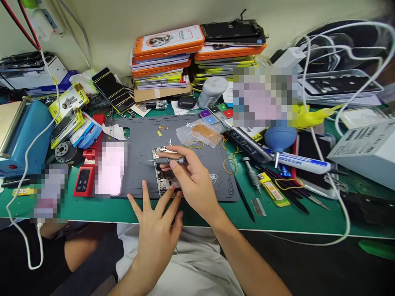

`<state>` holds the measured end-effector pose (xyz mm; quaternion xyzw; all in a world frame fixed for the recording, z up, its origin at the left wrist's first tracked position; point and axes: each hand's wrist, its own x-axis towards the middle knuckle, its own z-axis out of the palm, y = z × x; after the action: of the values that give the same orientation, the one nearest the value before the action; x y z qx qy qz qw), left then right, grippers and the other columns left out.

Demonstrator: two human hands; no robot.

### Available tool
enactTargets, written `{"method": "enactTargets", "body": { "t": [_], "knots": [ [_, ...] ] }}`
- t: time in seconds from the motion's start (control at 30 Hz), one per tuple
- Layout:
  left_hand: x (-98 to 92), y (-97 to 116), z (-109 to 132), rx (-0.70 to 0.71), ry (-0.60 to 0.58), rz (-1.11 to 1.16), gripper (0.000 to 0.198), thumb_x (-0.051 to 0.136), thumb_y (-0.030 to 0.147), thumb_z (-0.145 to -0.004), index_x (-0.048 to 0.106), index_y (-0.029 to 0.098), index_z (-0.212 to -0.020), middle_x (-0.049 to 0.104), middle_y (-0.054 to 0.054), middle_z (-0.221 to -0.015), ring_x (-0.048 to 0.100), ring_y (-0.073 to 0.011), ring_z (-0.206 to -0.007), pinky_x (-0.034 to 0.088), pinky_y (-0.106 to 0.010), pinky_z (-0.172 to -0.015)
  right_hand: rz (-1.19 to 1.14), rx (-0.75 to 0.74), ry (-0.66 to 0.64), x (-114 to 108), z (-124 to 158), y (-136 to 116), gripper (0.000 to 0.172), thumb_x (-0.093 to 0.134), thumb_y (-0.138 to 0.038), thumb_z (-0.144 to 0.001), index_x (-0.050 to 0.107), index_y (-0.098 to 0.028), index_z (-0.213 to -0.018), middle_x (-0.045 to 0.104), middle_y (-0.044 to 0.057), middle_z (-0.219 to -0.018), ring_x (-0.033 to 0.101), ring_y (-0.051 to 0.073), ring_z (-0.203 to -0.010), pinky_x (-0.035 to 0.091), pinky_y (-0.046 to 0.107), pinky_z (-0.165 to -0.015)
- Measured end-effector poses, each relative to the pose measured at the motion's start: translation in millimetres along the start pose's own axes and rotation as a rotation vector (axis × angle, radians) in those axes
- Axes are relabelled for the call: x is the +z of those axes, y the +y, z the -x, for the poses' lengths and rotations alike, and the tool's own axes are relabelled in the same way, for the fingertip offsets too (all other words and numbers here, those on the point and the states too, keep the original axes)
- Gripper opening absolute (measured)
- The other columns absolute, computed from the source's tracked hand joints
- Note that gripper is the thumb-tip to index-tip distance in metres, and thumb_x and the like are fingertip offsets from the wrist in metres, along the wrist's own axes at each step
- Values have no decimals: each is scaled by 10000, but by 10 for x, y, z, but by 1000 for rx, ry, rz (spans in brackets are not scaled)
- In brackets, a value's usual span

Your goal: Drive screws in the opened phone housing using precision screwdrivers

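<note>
An opened smartphone (162,183) with its inner parts exposed lies on the dark grey work mat (142,131), near its front edge. My right hand (197,181) is closed around a small grey screwdriver (169,160), held nearly level above the phone with its thin tip pointing left. The palm and fingers hide much of the phone. My left hand (159,224) has its fingers spread, some of them touching the phone's lower part and the others over the mat. Left of the phone, a blurred pink-white screen (111,168) stands against a red device with buttons (84,181).
Stacked orange and yellow boxes (168,43) line the wall. Right of the mat are another screwdriver (252,176), a black spudger (245,199), a blue air blower (280,137) and a white box (367,152). A white cable (311,135) loops over the right side. Yellow rubber bands (230,164) lie on the mat.
</note>
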<state>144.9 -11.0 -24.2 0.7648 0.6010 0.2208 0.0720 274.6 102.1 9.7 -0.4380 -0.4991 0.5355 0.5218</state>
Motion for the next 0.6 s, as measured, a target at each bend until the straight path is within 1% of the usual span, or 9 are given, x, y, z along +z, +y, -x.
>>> {"method": "enactTargets", "body": {
  "t": [0.07, 0.13, 0.23, 0.3, 0.4, 0.5, 0.57, 0.6],
  "knots": [
    [-40, 5, -22, 0, -20, 24, 542, 690, 147, -1051, 675, 318, -1564, 722, -62, -1576, 119, -523, -1755, 54, -992, -1260, -40, -5, 22, -12, 59, -11, 290, 666, -436, -1104, 685, -301, -1361, 847, 66, -1331, 849, 197, -1037, 715, 415, -1006],
    [-84, 14, -54, -13, -23, 50, 511, 683, 148, -1058, 695, 313, -1541, 735, -61, -1554, 113, -520, -1756, 48, -990, -1263, -86, -21, 79, -40, 140, -24, 283, 681, -415, -1101, 688, -301, -1359, 851, 70, -1319, 856, 205, -1010, 724, 423, -971],
    [-152, 33, -114, -45, -39, 71, 446, 686, 149, -1060, 749, 324, -1465, 776, -49, -1482, 124, -512, -1756, 32, -993, -1258, -124, -82, 248, -125, 262, -29, 269, 701, -350, -1090, 695, -303, -1355, 863, 69, -1276, 860, 216, -962, 723, 425, -901],
    [-189, 52, -141, -40, -50, 65, 411, 684, 159, -1066, 768, 325, -1433, 793, -41, -1450, 160, -505, -1752, 22, -987, -1263, -134, -138, 373, -204, 315, -8, 262, 705, -310, -1081, 709, -294, -1342, 870, 70, -1238, 857, 217, -931, 714, 414, -859],
    [-204, 99, -131, -17, -41, 19, 429, 698, 179, -1062, 748, 310, -1468, 790, -61, -1460, 201, -513, -1742, 30, -989, -1260, -133, -205, 496, -321, 348, 56, 243, 718, -279, -1060, 724, -283, -1304, 873, 67, -1166, 855, 237, -930, 696, 411, -803],
    [-182, 158, -76, -22, -28, -51, 489, 728, 221, -1051, 705, 304, -1532, 768, -83, -1502, 185, -535, -1740, 15, -996, -1253, -141, -206, 540, -395, 358, 112, 221, 730, -283, -1047, 732, -276, -1269, 864, 68, -1131, 854, 260, -964, 679, 411, -779],
    [-161, 191, -42, -14, -20, -99, 523, 741, 253, -1047, 678, 288, -1565, 752, -80, -1534, 202, -530, -1739, 10, -956, -1295, -155, -188, 540, -413, 365, 124, 217, 734, -291, -1046, 737, -274, -1262, 863, 72, -1136, 851, 258, -958, 672, 405, -776],
    [-151, 201, -30, -6, -15, -115, 532, 743, 263, -1047, 670, 276, -1573, 742, -72, -1551, 216, -518, -1740, 13, -913, -1331, -163, -181, 535, -415, 368, 122, 217, 733, -292, -1047, 738, -274, -1264, 865, 73, -1138, 851, 254, -953, 671, 401, -776]
  ]
}}
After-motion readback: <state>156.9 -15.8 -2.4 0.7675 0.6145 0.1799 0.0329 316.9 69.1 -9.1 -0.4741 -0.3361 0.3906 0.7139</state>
